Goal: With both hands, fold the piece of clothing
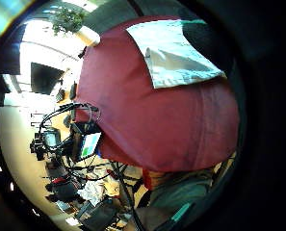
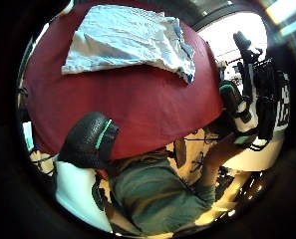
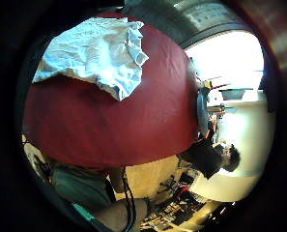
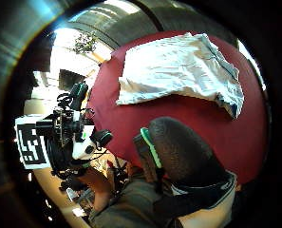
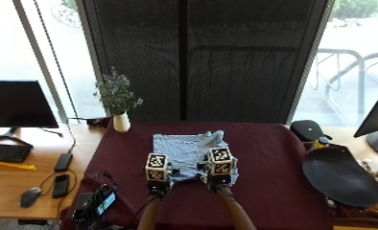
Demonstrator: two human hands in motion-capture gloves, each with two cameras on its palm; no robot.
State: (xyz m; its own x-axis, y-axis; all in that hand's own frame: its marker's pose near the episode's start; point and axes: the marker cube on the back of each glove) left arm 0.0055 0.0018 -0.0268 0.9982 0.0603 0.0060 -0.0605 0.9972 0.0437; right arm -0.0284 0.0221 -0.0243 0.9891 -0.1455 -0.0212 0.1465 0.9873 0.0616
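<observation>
A light blue piece of clothing (image 5: 189, 148) lies crumpled but mostly flat in the middle of the dark red tablecloth (image 5: 272, 167). My left hand (image 5: 158, 188) and right hand (image 5: 216, 185) hover side by side over its near edge, one at each near corner. Both palm cameras look down on the whole garment (image 2: 127, 40) (image 4: 178, 66) from a distance, with nothing between the fingers. The left thumb (image 2: 90, 139) and the right thumb (image 4: 178, 152) stick out relaxed. The other hand (image 2: 242, 104) shows beside the table.
A white vase with flowers (image 5: 120, 120) stands at the far left corner of the table. A black round dish (image 5: 339, 175) lies at the right edge, and a small device with a screen (image 5: 96, 203) at the near left corner. A wooden desk (image 5: 23, 167) adjoins on the left.
</observation>
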